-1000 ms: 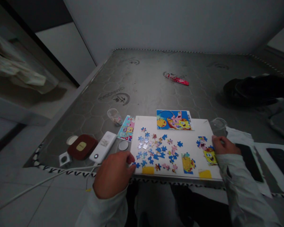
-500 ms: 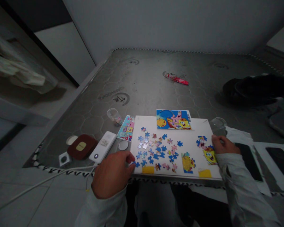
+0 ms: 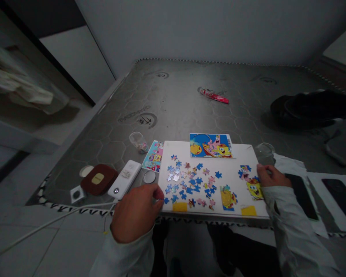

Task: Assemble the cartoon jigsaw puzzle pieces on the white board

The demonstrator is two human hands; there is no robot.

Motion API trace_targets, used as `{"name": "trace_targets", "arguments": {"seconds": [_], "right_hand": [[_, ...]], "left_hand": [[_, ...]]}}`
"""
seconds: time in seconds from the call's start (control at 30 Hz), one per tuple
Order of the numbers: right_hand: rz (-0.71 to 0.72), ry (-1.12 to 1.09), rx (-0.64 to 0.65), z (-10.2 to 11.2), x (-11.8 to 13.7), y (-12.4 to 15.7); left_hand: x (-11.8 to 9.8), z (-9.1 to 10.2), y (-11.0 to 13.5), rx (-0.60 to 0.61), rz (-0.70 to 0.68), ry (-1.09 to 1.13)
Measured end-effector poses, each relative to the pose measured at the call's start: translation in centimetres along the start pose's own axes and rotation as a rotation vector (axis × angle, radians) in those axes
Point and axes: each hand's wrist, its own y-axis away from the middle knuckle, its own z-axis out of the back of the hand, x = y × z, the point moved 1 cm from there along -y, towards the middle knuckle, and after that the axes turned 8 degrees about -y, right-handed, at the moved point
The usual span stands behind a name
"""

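While the left hand (image 3: 136, 211) gapes narrowly, the right hand (image 3: 272, 177) unclear in grip, the board (image 3: 229, 172) stretches lengthwise left to right.

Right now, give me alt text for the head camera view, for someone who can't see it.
A person's left hand and right hand are at opposite edges of a white board bearing loose jigsaw pieces and two joined clusters. A cartoon card overlaps its far edge; a white device and brown case sit to the left.
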Motion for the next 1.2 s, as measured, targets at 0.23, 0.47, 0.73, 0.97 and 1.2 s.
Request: {"name": "trace_targets", "arguments": {"seconds": [0.23, 0.47, 0.73, 0.97, 1.2], "right_hand": [[-0.028, -0.016, 0.0, -0.12, -0.11, -0.02], [-0.025, -0.016, 0.001, -0.11, -0.11, -0.05], [-0.022, -0.012, -0.005, -0.1, -0.07, 0.0], [-0.04, -0.021, 0.017, 0.17, 0.34, 0.17], [-0.024, -0.021, 0.0, 0.26, 0.68, 0.49]], "left_hand": [[0.13, -0.08, -0.28, -0.004, 0.013, 0.017], [0.0, -0.04, -0.24, 0.007, 0.03, 0.001], [0.06, 0.0, -0.18, 0.027, 0.032, -0.009], [-0.02, 0.07, -0.12, 0.033, 0.032, 0.03], [-0.1, 0.18, 0.26, 0.055, 0.0, 0.019]]}}
